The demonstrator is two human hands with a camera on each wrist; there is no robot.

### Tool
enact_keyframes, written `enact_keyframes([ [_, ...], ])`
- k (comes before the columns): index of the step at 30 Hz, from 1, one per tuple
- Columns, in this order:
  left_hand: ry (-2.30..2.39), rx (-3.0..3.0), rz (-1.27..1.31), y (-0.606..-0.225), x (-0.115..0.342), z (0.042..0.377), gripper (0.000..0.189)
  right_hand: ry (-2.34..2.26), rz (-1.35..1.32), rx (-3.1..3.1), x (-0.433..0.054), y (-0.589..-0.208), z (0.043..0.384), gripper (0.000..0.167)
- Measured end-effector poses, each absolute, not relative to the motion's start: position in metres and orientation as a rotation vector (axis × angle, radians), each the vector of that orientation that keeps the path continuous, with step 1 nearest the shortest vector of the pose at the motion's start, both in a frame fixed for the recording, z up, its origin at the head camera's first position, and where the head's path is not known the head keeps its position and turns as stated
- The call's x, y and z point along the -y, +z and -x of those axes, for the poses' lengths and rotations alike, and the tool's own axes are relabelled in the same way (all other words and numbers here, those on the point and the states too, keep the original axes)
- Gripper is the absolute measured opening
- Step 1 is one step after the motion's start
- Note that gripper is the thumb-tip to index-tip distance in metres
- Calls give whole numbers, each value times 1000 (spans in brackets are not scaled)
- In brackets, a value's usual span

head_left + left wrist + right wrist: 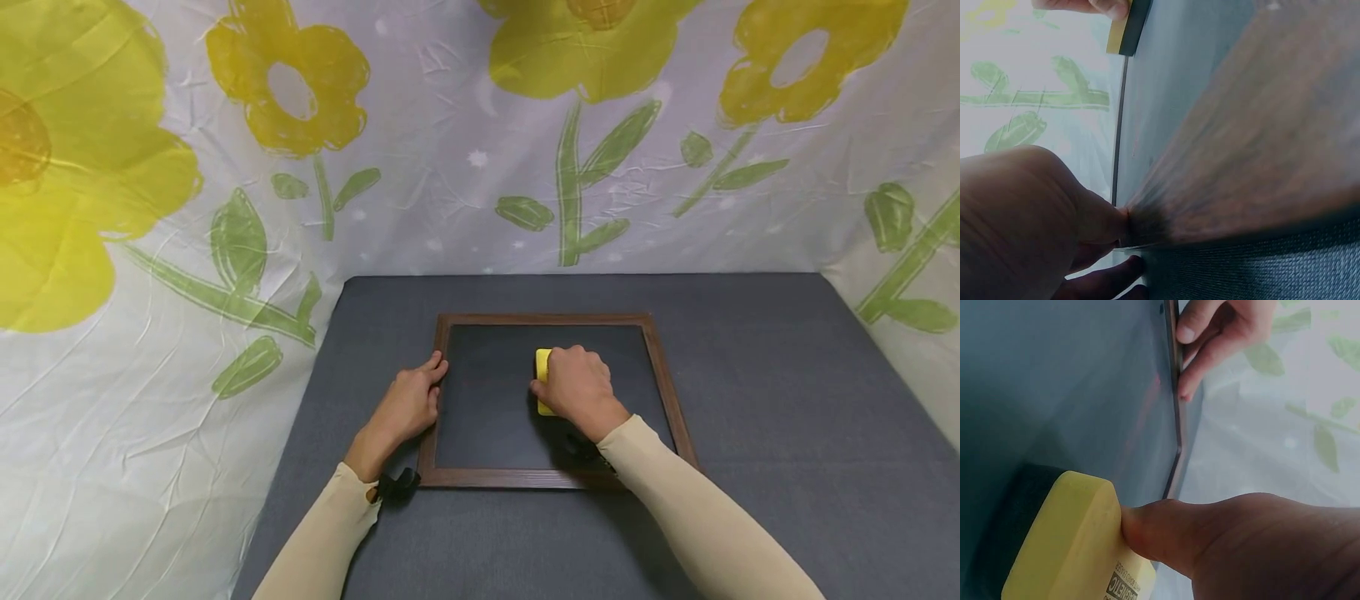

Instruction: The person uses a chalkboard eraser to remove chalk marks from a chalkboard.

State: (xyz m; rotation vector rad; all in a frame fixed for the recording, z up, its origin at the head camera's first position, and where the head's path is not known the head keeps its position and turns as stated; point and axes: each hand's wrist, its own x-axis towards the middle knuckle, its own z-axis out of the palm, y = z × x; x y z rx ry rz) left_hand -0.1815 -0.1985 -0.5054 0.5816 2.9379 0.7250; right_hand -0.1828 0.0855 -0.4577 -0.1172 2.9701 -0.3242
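A blackboard with a brown wooden frame lies flat on the dark cloth-covered table. My right hand grips a yellow eraser with a dark felt underside, near the board's middle. In the right wrist view, the eraser has its felt face towards the board, and part of the printed word MAGNETIC is legible. My left hand rests against the frame's left side, fingers touching the wood. A faint reddish streak marks the board surface in the right wrist view.
Dark grey cloth covers the table around the board. Behind and beside it hangs a pale curtain printed with yellow flowers and green leaves. A small black strap piece sits at my left wrist, close to the frame's lower left corner.
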Motion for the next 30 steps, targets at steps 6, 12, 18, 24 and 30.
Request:
enact_keyframes([
  [6, 728, -2936, -581, -507, 199, 182, 52, -316, 69, -2961, -105, -457, 181, 46],
  [12, 729, -2943, -591, -509, 200, 183, 51, -303, 50, -2971, -123, -457, 178, 45],
  [18, 732, -2947, -600, -509, 200, 182, 51, -279, 19, -2978, -139, -455, 177, 46],
  [24, 739, -2952, -607, -510, 201, 183, 51, -267, -30, -2954, -153, -451, 175, 47],
  [30, 734, -2955, -615, -509, 201, 183, 51, -268, -67, -2932, -166, -450, 174, 48],
])
